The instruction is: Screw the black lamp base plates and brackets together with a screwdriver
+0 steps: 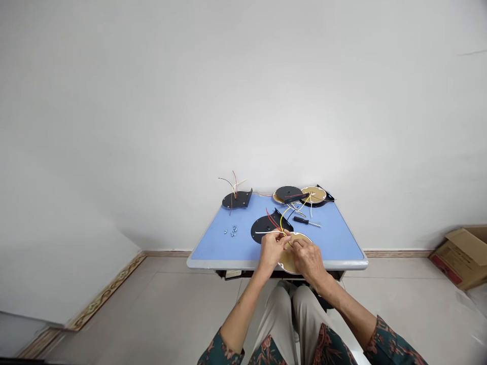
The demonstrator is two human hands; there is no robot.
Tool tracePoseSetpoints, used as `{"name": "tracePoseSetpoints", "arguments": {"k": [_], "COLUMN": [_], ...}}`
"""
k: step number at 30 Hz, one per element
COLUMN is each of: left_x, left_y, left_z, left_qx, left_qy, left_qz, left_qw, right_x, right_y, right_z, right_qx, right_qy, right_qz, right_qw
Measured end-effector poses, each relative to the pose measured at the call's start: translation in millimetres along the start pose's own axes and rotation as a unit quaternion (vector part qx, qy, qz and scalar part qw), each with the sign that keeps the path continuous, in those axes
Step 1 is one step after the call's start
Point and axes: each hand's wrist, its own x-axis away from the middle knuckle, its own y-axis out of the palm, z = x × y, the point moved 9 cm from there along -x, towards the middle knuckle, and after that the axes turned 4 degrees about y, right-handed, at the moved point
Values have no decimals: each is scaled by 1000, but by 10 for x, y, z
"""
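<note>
A round tan disc [288,261] with a pale rim is at the table's front edge, partly covered by both hands. Thin wires rise from it: a yellow wire [281,220], red wires [271,219] and a white wire [265,232]. My left hand [271,249] pinches the wires a little above the disc. Close beside it, my right hand [309,257] has its fingertips pressed together around the lower part of the wires, over the disc. Just behind lies a black round plate [262,226] with a raised bracket edge.
Several small screws [233,231] lie on the blue tabletop [213,248] at left. A screwdriver [307,221] rests behind my right hand. Another black plate with wires [236,201] sits at back left; stacked discs [289,193] are at back right. A cardboard box [462,256] stands on the floor.
</note>
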Motion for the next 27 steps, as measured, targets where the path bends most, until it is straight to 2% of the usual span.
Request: {"name": "tracePoseSetpoints", "arguments": {"k": [4, 8, 13, 18, 23, 27], "left_x": [-129, -221, -337, -382, -350, -317], "left_y": [-4, -129, -298, -319, -306, -304], "left_z": [55, 239, 472, 575, 633, 716], "left_qx": [132, 225, 218, 200, 203, 176], "left_qy": [0, 0, 12, 25, 31, 55], "left_qz": [-55, -78, -78, -66, -52, -35], "left_qw": [990, 971, 973, 977, 977, 982], "right_x": [-5, 10, 36, 42, 40, 31], "right_y": [5, 5, -60, -142, -160, -107], "right_z": [3, 14, -18, -54, -59, 1], "right_qx": [6, 4, 15, 9, -11, -51], "right_qy": [-1, -14, -46, -56, -49, -17], "right_qz": [2, 37, 97, 113, 108, 67], "right_qw": [1000, 999, 994, 992, 993, 996]}}
